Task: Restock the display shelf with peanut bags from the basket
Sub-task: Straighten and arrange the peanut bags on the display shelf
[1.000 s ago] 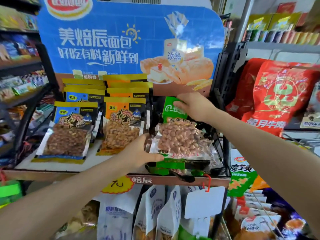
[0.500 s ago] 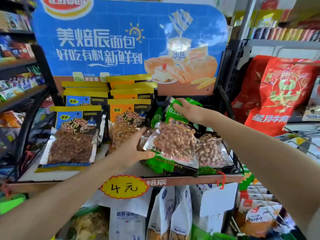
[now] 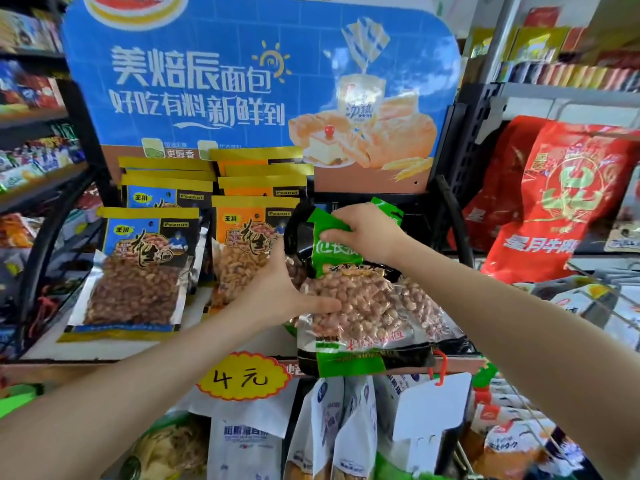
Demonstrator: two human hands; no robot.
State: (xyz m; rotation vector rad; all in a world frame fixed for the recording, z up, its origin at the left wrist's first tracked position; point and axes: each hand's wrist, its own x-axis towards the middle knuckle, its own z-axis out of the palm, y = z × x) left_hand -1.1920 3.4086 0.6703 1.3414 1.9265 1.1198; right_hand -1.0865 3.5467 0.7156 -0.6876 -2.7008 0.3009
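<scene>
Front right of display shelf [image 3: 104, 356]: green peanut bag [image 3: 360, 313], left hand [image 3: 277, 296] gripping its side, thumb across the front; right hand [image 3: 363, 230] fingers pinching its header. Behind, blue-label bags [image 3: 138, 268] and orange-label bags [image 3: 249, 251] already stand in 2 rows; green row judged partly filled, basket unseen.

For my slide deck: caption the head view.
Both hands, left and right, set a green peanut bag on the display shelf.

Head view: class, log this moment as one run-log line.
left hand: grips green peanut bag side | right hand: pinches bag top | bag: front right of display shelf | beside: orange peanut bags
</scene>
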